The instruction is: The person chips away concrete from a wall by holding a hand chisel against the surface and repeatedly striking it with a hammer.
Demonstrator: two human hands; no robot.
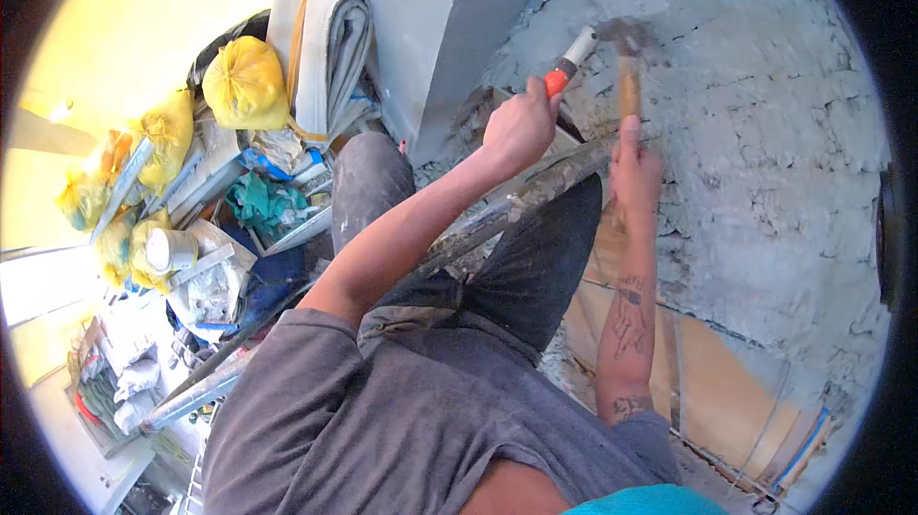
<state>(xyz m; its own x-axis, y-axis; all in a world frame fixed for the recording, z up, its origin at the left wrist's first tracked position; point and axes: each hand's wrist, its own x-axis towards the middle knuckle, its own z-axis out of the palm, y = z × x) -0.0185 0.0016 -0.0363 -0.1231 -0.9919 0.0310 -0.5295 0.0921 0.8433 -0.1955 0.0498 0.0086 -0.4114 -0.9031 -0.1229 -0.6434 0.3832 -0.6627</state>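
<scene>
At the wall, your left hand grips an orange-and-white tool and your right hand a hammer, its head near the tool's pale end, while broken patches suggest work partly done, with smoother stretches left.

A tool is held left of a hammer, before the wall; farther left, a bag is set beside a roll, a bucket left of both.
</scene>
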